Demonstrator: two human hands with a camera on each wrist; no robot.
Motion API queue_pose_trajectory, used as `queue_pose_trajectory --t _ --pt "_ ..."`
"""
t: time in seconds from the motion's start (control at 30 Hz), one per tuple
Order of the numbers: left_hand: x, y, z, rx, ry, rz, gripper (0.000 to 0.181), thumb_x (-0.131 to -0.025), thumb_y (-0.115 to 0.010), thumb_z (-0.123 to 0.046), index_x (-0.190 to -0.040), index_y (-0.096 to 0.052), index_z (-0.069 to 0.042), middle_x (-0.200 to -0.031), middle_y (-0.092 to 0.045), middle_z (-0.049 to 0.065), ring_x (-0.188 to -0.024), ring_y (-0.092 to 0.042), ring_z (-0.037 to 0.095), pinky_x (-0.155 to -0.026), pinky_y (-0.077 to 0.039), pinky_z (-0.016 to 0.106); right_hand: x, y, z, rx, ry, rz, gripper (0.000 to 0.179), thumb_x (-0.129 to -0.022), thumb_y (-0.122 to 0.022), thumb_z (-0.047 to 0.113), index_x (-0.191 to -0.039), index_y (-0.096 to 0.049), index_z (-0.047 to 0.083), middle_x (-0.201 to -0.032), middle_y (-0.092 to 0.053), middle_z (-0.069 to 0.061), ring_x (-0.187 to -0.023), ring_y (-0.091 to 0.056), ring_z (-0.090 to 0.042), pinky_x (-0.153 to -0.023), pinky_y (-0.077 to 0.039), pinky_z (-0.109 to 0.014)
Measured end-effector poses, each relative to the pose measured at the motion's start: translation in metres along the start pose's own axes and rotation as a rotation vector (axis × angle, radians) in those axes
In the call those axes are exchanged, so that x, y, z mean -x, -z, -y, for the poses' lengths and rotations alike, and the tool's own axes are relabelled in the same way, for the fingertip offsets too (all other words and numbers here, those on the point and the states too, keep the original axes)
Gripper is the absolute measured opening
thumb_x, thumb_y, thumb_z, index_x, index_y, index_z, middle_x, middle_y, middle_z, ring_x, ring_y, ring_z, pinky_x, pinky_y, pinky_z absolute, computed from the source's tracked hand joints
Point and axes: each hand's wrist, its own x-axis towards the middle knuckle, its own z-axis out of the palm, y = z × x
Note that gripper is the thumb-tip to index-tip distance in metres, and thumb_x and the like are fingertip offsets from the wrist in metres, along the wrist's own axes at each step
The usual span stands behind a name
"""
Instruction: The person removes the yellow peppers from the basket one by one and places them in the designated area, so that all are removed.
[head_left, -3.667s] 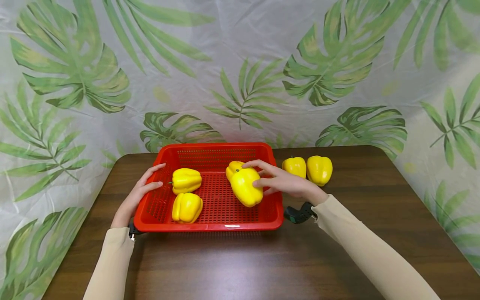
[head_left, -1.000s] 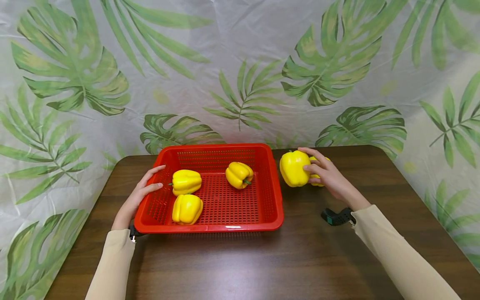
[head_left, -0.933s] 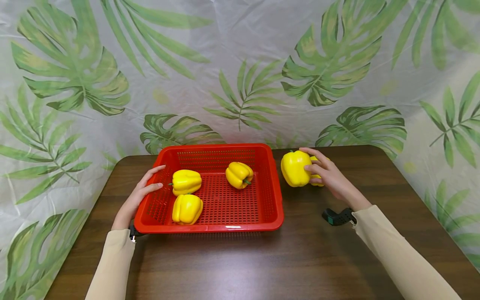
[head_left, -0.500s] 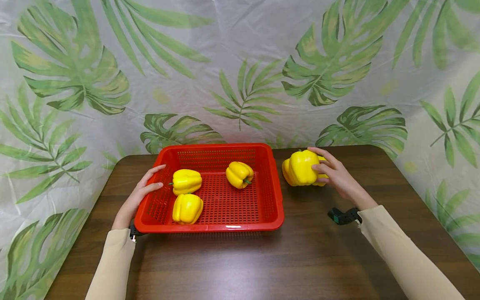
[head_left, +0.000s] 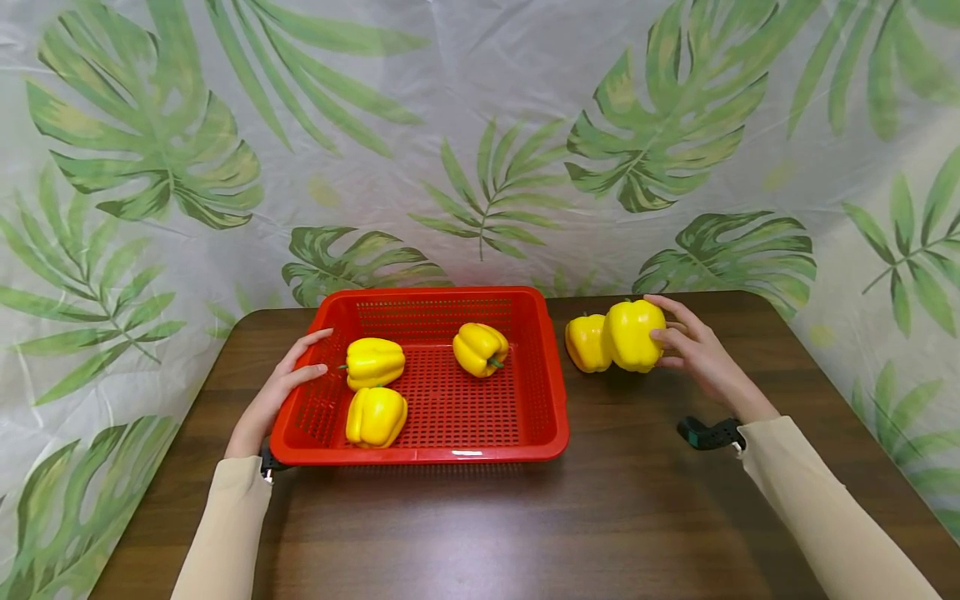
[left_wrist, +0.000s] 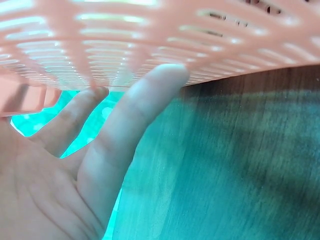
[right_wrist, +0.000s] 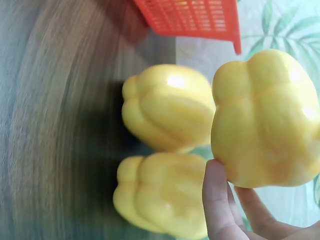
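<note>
In my head feed I see a dark, wood-grained table (head_left: 480, 533) with rounded far corners. A red basket (head_left: 450, 456) sits on it, towards the far edge. My right wrist feed shows a yellow pepper (right_wrist: 167, 107) and a second pepper (right_wrist: 160, 195) side by side on the wood.

The sleeved left forearm (head_left: 225, 533) reaches forward from the lower left; the left hand (head_left: 268, 400) angles inward beyond it, fingers nearly straight; its thumb (left_wrist: 127, 120) is extended, set apart from them; the sleeved right forearm (head_left: 840, 508) slants inward from the lower right; the right hand (head_left: 708, 358) points leftward, its fingers (head_left: 678, 310) bent in a grip, with the thumb opposed.
</note>
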Motion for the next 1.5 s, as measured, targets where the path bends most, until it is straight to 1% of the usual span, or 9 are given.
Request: queue_pose_trajectory --t 0.23,0.33,0.57,0.87,1.13,1.3,1.5 --pt "0.0 -0.001 0.0 0.001 0.001 0.001 0.057 -0.1 -0.047 -0.021 -0.151 -0.022 -0.024 -0.148 -0.023 0.016 -0.12 -0.045 0.032 -0.086 -0.051 0.041 0.004 0.012 -0.006 -0.025 0.004 -0.018 0.051 -0.101 -0.05 0.018 -0.149 -0.033 0.025 -0.124 -0.044 -0.001 -0.091 -0.062 -0.011 -0.075 -0.054 -0.025" --pt "0.0 0.0 0.0 0.0 0.0 0.002 0.057 -0.1 -0.047 -0.021 -0.151 -0.021 -0.024 -0.148 -0.023 0.016 -0.12 -0.045 0.033 -0.086 -0.051 0.041 0.006 0.017 -0.009 -0.068 0.017 -0.018 0.051 -0.101 -0.049 0.016 -0.149 -0.033 0.023 -0.124 -0.044 -0.001 -0.09 -0.062 -0.012 -0.074 -0.054 -0.026" --pt "0.0 0.0 0.0 0.004 -0.007 0.005 0.057 -0.1 -0.047 -0.021 -0.151 -0.021 -0.024 -0.148 -0.023 0.016 -0.119 -0.047 0.032 -0.086 -0.051 0.041 0.009 0.026 -0.014 -0.167 0.029 -0.026 0.049 -0.1 -0.048 0.01 -0.146 -0.037 0.025 -0.119 -0.048 0.0 -0.089 -0.062 -0.012 -0.074 -0.054 -0.025" --pt "0.0 0.0 0.0 0.008 -0.007 0.0 0.057 -0.1 -0.046 -0.02 -0.151 -0.021 -0.023 -0.147 -0.025 0.016 -0.118 -0.048 0.03 -0.086 -0.052 0.04 0.012 0.037 -0.021 -0.284 0.053 -0.024 0.046 -0.1 -0.044 0.004 -0.141 -0.04 0.025 -0.117 -0.05 0.0 -0.086 -0.063 -0.013 -0.074 -0.054 -0.027" --pt "0.0 0.001 0.001 0.008 -0.009 0.011 0.057 -0.101 -0.046 -0.021 -0.151 -0.021 -0.024 -0.148 -0.023 0.016 -0.119 -0.047 0.031 -0.086 -0.051 0.041 0.014 0.044 -0.024 -0.303 0.051 -0.075 0.045 -0.1 -0.047 0.004 -0.138 -0.041 0.025 -0.112 -0.053 0.0 -0.083 -0.064 -0.013 -0.07 -0.055 -0.027" --pt "0.0 0.001 0.001 0.008 -0.007 0.009 0.056 -0.101 -0.046 -0.021 -0.151 -0.021 -0.024 -0.148 -0.023 0.016 -0.119 -0.047 0.031 -0.086 -0.051 0.041 0.016 0.049 -0.026 -0.284 0.049 -0.106 0.045 -0.1 -0.048 0.005 -0.139 -0.04 0.027 -0.113 -0.052 0.001 -0.082 -0.064 -0.012 -0.07 -0.055 -0.026" --pt "0.001 0.0 0.0 0.007 -0.005 0.007 0.057 -0.101 -0.046 -0.021 -0.151 -0.021 -0.023 -0.148 -0.023 0.016 -0.119 -0.047 0.032 -0.085 -0.052 0.042 0.019 0.054 -0.031 -0.253 0.045 -0.151 0.047 -0.1 -0.048 0.008 -0.142 -0.038 0.028 -0.11 -0.053 0.003 -0.081 -0.064 -0.01 -0.069 -0.054 -0.023"
